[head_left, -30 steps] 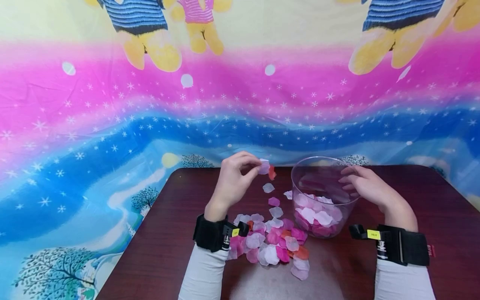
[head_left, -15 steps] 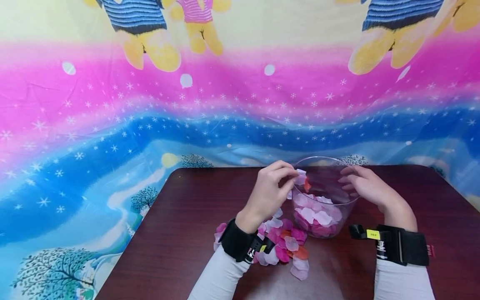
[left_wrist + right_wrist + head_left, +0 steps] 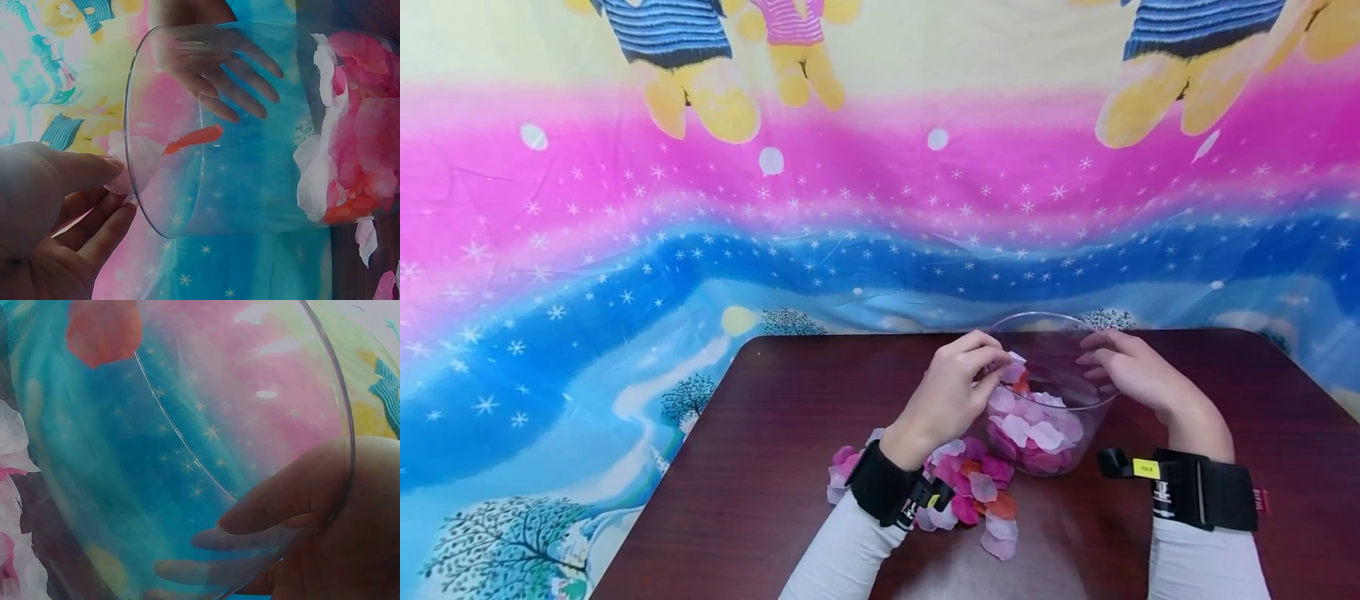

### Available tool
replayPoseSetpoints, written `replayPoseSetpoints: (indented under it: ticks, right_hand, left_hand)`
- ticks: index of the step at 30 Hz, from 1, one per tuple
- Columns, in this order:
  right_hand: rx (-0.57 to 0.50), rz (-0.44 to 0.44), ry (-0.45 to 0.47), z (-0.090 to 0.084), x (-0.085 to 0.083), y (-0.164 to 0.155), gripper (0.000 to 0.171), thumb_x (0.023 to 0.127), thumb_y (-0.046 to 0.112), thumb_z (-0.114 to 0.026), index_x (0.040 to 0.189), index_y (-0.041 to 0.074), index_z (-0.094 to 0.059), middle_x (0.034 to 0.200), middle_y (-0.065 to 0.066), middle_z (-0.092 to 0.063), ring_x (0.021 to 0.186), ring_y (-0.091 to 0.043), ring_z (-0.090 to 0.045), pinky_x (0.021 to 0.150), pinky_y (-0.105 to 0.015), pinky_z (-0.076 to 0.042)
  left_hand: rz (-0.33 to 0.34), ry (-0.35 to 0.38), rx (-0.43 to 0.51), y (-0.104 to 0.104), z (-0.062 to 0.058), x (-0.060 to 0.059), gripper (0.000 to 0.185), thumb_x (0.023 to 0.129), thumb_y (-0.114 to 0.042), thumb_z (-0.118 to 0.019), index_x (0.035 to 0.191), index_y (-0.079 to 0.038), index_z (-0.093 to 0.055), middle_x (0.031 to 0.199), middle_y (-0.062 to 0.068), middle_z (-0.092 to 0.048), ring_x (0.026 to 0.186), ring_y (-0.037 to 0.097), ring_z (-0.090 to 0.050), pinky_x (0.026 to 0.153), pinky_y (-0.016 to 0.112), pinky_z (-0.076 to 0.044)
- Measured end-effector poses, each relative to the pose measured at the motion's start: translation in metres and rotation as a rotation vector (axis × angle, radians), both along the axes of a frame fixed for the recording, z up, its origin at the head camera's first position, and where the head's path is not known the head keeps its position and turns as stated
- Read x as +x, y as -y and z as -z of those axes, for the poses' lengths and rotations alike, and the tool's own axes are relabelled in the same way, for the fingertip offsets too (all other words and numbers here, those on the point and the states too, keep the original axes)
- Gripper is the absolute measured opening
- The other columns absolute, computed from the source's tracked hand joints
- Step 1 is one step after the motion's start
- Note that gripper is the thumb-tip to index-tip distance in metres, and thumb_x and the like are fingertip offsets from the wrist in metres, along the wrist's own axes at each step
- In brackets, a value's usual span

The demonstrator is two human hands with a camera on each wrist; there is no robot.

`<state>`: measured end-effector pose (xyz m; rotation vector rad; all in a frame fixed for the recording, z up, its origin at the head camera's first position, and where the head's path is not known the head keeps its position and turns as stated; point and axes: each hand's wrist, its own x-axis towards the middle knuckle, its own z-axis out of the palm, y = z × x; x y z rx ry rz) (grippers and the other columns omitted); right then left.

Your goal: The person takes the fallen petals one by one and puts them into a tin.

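Observation:
A clear plastic bowl (image 3: 1078,417) stands on the dark table (image 3: 760,450), with pink and white petals (image 3: 1037,429) lying in its bottom. My left hand (image 3: 1000,367) is at the bowl's left rim and pinches a pale petal (image 3: 134,164) between thumb and fingers. An orange petal (image 3: 194,139) hangs just inside the rim beside it; whether it is held I cannot tell. My right hand (image 3: 1093,362) grips the bowl's right rim, its fingers (image 3: 244,81) showing through the wall. In the right wrist view the thumb (image 3: 294,494) curls against the bowl (image 3: 187,456).
A heap of loose pink, white and orange petals (image 3: 973,492) lies on the table in front of the bowl, partly under my left wrist. A bright printed cloth (image 3: 625,250) hangs behind the table and over its left side.
My left hand carried the pale and orange petals from left of the bowl to its rim. It now reaches slightly lower over the opening. The right hand and bowl stayed put.

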<state>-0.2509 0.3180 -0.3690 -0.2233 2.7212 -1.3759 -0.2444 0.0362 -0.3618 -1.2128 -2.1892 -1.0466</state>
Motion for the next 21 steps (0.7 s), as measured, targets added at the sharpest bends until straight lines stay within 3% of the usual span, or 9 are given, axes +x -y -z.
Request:
replayPoseSetpoints:
  ticks: [10,21]
  right_hand:
    - [-0.001,-0.006,-0.006,0.0006,-0.0005,0.0,0.046,0.11,0.013,-0.026,0.143,-0.016,-0.035,0.137,-0.041,-0.051,0.119,-0.052,-0.059,0.085,-0.047,-0.058]
    - [0.011,-0.008,-0.013,0.0005,-0.0003,-0.0001,0.045,0.11,0.014,-0.026,0.142,-0.016,-0.036,0.137,-0.041,-0.051,0.12,-0.051,-0.06,0.08,-0.039,-0.059]
  left_hand:
    - [0.045,0.016,-0.045,-0.0007,0.0025,-0.0003,0.017,0.097,0.0,-0.067,0.112,-0.005,-0.073,0.112,0.005,-0.064,0.095,0.013,-0.062,0.082,0.021,-0.054]
    - [0.075,0.028,-0.053,0.0057,-0.0008,-0.0023,0.019,0.096,0.0,-0.069,0.113,-0.006,-0.073,0.113,0.005,-0.065,0.094,0.014,-0.062,0.083,0.014,-0.05]
